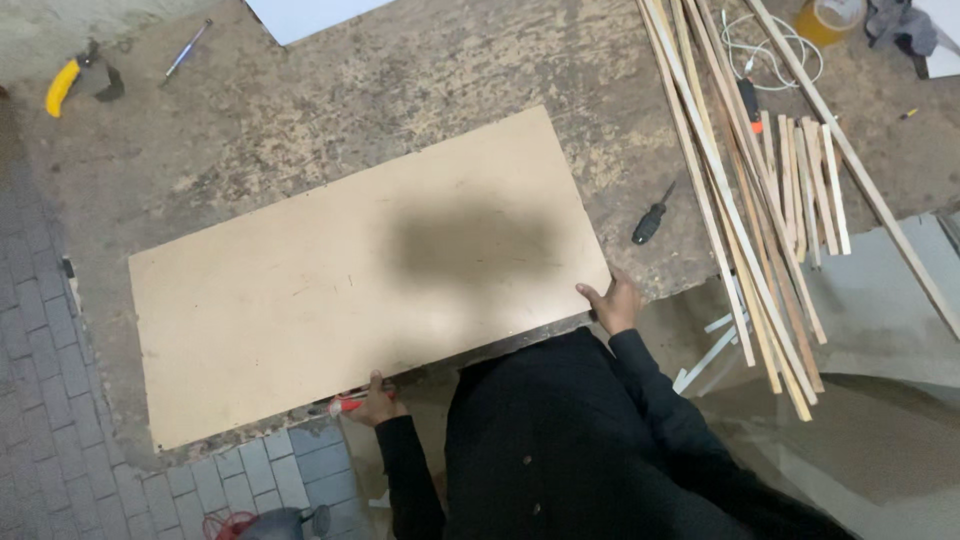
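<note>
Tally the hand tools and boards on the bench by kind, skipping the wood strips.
Board: 1
Screwdriver, black handle: 1
Screwdriver, blue handle: 1
Yellow-handled tool: 1
Red pen in left hand: 1
Total: 5

— What's the board (pixel 350 285) like?
— A pale tan rectangle, thin and flat, with a smooth, plain face. A soft dark shadow falls across its right half.
— How does it lie?
— Flat on the worn bench, turned at a slant: the far right corner points up the bench, the near left corner sits by the bench's front edge.
— And the near edge?
— It runs along the bench's front edge, with its right corner right at the rim.
— Anything else in hand?
— A red pen (pixel 350 404), slim, lying almost level just below the board's near edge, left of centre. Only part of it shows.
</note>
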Demonstrator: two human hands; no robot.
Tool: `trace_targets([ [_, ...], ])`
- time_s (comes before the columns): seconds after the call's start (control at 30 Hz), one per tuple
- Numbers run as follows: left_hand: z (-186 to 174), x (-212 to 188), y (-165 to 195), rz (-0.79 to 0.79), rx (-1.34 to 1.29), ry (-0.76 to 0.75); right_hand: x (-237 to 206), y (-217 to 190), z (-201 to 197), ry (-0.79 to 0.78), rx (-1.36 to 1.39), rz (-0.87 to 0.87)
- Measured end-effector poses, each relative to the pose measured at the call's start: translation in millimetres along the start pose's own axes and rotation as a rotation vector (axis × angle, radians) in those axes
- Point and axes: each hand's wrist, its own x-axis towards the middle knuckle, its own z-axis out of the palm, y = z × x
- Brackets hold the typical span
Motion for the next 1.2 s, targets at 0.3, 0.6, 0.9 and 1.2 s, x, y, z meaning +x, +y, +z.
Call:
trace_targets([
  [0.3, 0, -31, -40, -0.037, 0.05, -0.122, 15, 38, -40, 0.022, 0.017, 0.0],
  [0.6, -47, -11, -17, 0.133, 0.49, -0.168, 10, 50, -45, 0.003, -0.168, 0.07],
  [0.9, 63, -43, -51, 0.368, 0.386, -0.553, 104, 73, -86, -0.095, -0.472, -0.575],
  [1.2, 154, -133, -102, -0.054, 0.24, -0.843, 154, 82, -94, -0.469, -0.55, -0.879],
])
